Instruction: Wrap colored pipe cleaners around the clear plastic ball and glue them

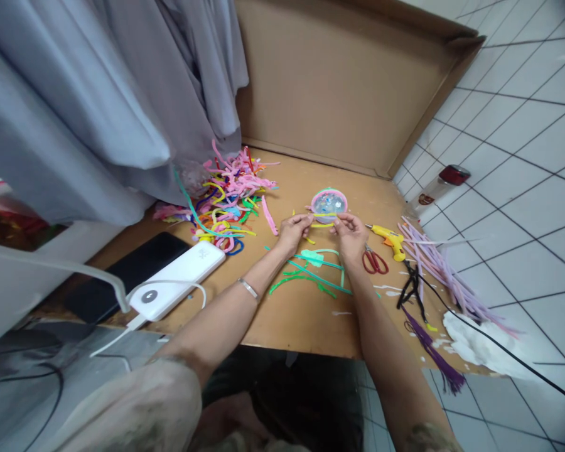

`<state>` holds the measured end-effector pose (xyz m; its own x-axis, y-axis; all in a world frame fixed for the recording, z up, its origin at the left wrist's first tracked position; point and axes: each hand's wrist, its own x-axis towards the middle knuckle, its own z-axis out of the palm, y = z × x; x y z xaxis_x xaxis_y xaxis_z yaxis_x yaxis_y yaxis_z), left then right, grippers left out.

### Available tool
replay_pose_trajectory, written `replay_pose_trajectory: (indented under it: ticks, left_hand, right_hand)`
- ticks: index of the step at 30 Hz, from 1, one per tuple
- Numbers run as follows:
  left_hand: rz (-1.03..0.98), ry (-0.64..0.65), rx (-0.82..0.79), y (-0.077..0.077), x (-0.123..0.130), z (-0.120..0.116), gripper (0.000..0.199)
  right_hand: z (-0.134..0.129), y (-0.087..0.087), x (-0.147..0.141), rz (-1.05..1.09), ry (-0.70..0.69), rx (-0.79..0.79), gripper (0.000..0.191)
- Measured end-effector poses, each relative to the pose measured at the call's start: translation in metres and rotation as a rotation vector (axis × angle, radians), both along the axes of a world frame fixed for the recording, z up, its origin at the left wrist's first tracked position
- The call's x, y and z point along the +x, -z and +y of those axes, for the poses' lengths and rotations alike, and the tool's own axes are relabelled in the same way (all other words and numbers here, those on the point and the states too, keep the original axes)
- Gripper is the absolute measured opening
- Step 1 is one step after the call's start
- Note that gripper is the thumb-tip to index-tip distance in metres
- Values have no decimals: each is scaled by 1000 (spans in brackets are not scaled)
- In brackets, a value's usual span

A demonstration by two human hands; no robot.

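My left hand [295, 232] and my right hand [351, 233] pinch a yellow pipe cleaner [326, 215] stretched between them. A second yellow strand runs just below it. Right behind my fingers sits a round, pink-rimmed container [329, 199] with shiny, clear and blue contents. Below my hands lie a pale green piece [313, 257], teal strands [327, 281] and green twisted pieces [294, 280]. A red-handled pair of scissors [375, 262] rests beside my right wrist, its blades partly hidden.
A tangled pile of coloured pipe cleaners [238, 182] is at the left. Nearer are a white power bank [183, 279] and a black tablet-like object [145, 263]. At the right lie a yellow glue gun [390, 240], black pliers [410, 289], lilac stems [445, 270] and a purple tassel [430, 351].
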<state>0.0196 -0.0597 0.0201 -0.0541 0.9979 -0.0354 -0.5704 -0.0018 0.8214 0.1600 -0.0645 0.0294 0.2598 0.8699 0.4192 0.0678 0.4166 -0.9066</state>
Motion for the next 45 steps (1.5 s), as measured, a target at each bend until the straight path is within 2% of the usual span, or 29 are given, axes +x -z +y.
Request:
replay_pose_trajectory:
  ticks: [3, 6, 12, 17, 21, 27, 35, 39, 42, 45]
  left_hand:
    - [50, -33, 7, 2, -1, 1, 17]
    - [23, -26, 5, -1, -1, 0, 19]
    - [-94, 94, -46, -12, 0, -7, 24]
    - [-58, 175, -5, -9, 7, -15, 35]
    - [-13, 187, 26, -2, 17, -17, 34]
    - [-112, 26, 20, -6, 12, -13, 30]
    - [-124, -65, 88, -6, 8, -9, 33]
    - [-133, -4, 148, -8, 10, -13, 41]
    - [-46, 60, 135, -9, 12, -17, 49]
    - [19, 63, 151, -8, 12, -17, 53]
  right_hand:
    - [2, 0, 2, 12, 56, -12, 24]
    - [1, -1, -1, 59, 53, -26, 24]
    - [1, -4, -4, 185, 60, -35, 33]
    - [2, -3, -5, 287, 70, 7, 35]
    - [-1, -1, -12, 285, 25, -22, 33]
    - [-10, 1, -23, 196, -20, -88, 31]
    - [-17, 7, -33, 45, -185, -219, 26]
    - [-19, 8, -37, 63, -267, -278, 29]
    - [-20, 10, -39, 74, -315, -289, 31]
    - [-19, 11, -37, 33, -346, -311, 33]
